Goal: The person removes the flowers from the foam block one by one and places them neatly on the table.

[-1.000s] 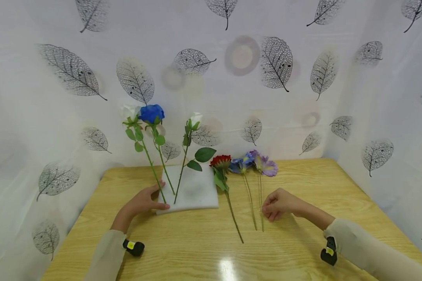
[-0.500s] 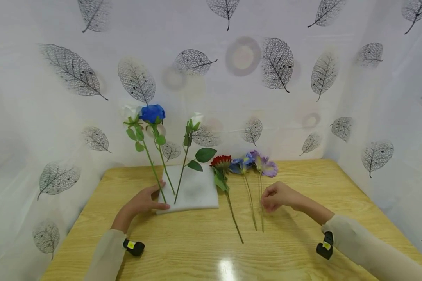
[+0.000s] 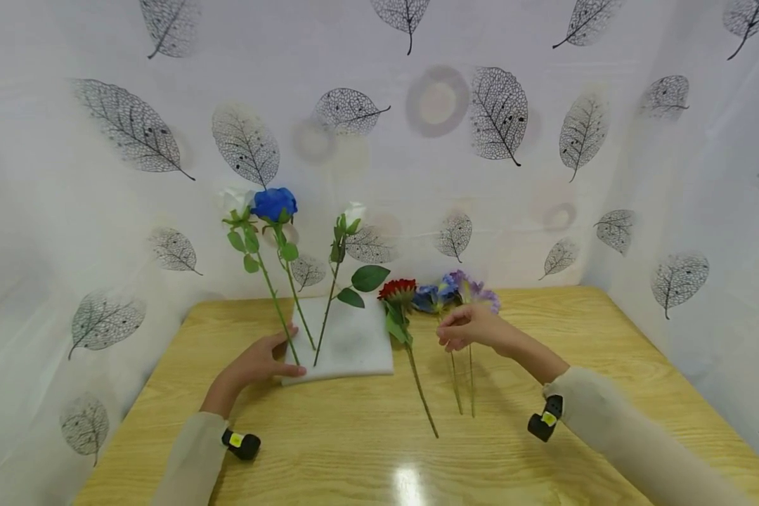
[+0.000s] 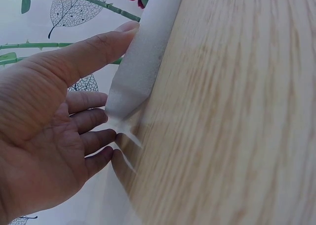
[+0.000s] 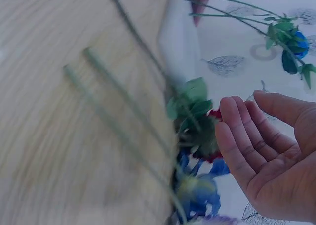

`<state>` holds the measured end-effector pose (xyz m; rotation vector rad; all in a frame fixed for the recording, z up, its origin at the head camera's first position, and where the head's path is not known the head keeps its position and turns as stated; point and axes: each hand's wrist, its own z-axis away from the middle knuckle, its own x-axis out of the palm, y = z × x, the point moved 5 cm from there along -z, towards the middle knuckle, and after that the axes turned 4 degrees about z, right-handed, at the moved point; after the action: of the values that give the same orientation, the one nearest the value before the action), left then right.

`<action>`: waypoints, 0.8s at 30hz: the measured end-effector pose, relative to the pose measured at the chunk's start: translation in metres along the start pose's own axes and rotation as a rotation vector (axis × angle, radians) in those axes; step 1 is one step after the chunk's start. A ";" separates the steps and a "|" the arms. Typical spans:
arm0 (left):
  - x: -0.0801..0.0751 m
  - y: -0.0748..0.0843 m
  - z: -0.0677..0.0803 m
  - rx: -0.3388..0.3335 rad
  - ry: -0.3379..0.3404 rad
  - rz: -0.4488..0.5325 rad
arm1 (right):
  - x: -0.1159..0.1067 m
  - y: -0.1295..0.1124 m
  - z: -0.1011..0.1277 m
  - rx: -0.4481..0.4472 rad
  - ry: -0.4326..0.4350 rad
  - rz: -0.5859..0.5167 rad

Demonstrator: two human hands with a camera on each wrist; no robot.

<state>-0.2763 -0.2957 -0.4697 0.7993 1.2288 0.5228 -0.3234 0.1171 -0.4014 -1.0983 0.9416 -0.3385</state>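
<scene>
While three stems [image 3: 294,309] stand in the foam block [image 3: 354,344] steadied by the flat left hand [image 3: 256,362], three flowers [image 3: 439,299] lie unplaced by the empty, relaxed right hand [image 3: 471,327].

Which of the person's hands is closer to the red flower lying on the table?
The right. The right hand hovers just right of the red flower, over the stems of the blue and purple flowers. The left hand is farther off, resting at the left edge of the white foam block.
</scene>
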 end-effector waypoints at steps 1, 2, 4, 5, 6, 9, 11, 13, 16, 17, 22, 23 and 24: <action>0.000 0.000 0.000 0.005 -0.003 -0.007 | 0.003 -0.004 -0.004 -0.005 0.012 -0.013; 0.000 -0.001 0.000 0.004 -0.005 -0.006 | 0.006 -0.007 -0.008 -0.015 0.024 -0.030; 0.000 -0.001 0.001 0.002 -0.003 -0.007 | 0.014 -0.014 -0.017 -0.032 0.036 -0.064; 0.000 -0.001 0.001 0.005 -0.004 -0.010 | 0.018 -0.018 -0.021 -0.045 0.041 -0.079; 0.000 0.000 0.001 0.007 -0.003 -0.011 | 0.023 -0.021 -0.025 -0.057 0.045 -0.102; -0.001 0.001 0.001 0.013 -0.003 -0.010 | 0.039 -0.031 -0.037 -0.087 0.048 -0.174; -0.002 0.002 0.000 0.023 0.000 -0.013 | 0.048 -0.037 -0.045 -0.100 0.047 -0.225; -0.002 0.002 -0.001 0.023 0.001 -0.010 | 0.057 -0.041 -0.053 -0.115 0.041 -0.262; -0.001 0.002 -0.001 0.028 0.003 -0.008 | 0.069 -0.045 -0.062 -0.137 0.032 -0.298; 0.000 0.003 -0.001 0.027 0.002 -0.003 | 0.072 -0.046 -0.064 -0.147 0.031 -0.307; 0.000 0.004 0.001 0.022 -0.001 0.004 | 0.090 -0.049 -0.073 -0.161 0.038 -0.357; -0.001 0.004 0.001 0.014 0.000 0.003 | 0.093 -0.049 -0.075 -0.160 0.041 -0.367; -0.001 0.004 0.002 0.011 0.001 -0.001 | 0.097 -0.049 -0.077 -0.158 0.043 -0.376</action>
<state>-0.2744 -0.2941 -0.4656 0.8077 1.2334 0.5160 -0.3175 -0.0155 -0.4152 -1.4211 0.8059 -0.6046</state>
